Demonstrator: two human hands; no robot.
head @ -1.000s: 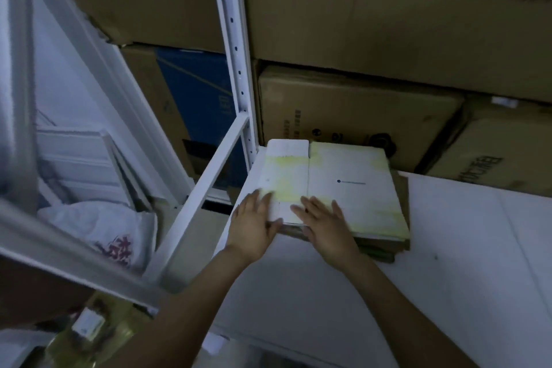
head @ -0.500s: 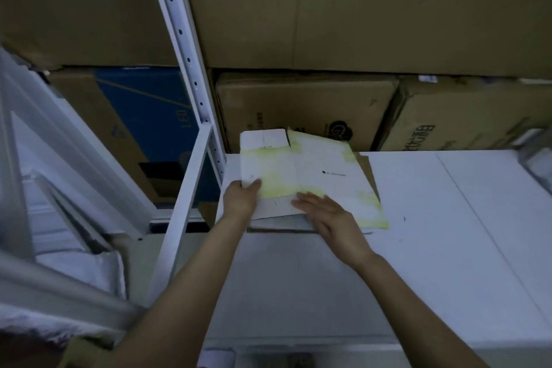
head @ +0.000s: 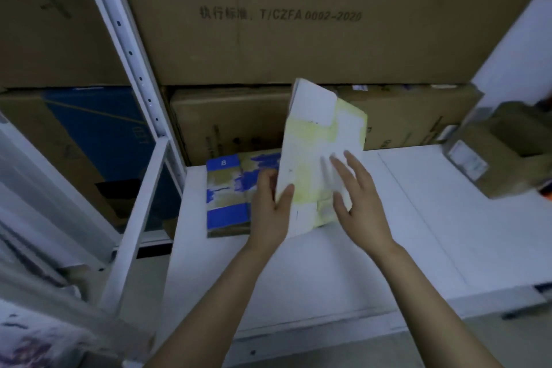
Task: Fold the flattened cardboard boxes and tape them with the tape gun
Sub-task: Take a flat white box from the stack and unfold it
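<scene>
Lifted off stack: yellow-white flattened box (head: 316, 164), tilted upright at centre. Left hand (head: 270, 212) pinches its 7 o'clock edge; right hand (head: 361, 206) flat, fingers spread on its face. Blue flattened box (head: 227, 191) exposed at 9 o'clock. Folding likely next.

— What moved?
— The yellow-and-white flattened box (head: 316, 164), lying flat before, now stands tilted up, pinched by the left hand (head: 270, 212); the right hand (head: 361, 203) spreads against its face.
— Underneath?
— A blue-printed flattened box (head: 230, 197) now shows.
</scene>
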